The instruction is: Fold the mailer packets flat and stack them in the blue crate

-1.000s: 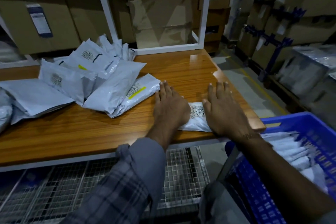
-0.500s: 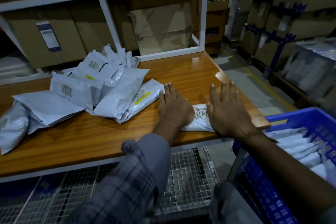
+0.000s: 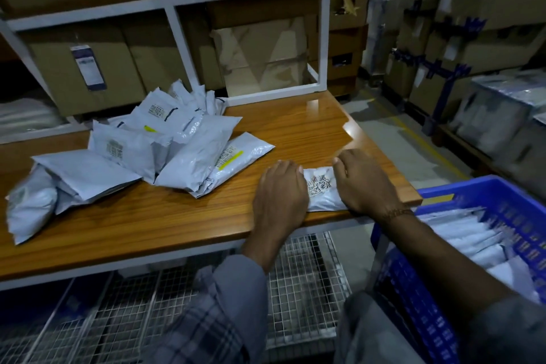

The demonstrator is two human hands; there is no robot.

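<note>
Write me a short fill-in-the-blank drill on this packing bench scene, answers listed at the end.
1. Both hands are on one small mailer packet lying on the ____ table.
2. The crate holding stacked packets is coloured ____.
3. The loose pile of packets lies on the side of the person's ____ hand.

Answers: wooden; blue; left

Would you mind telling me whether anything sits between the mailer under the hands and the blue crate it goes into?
Nothing visible blocks that path. The folded mailer lies at the table's near right corner under the left hand and right hand. The blue crate stands just beyond that corner, its top open, with stacked mailers already inside.
</note>
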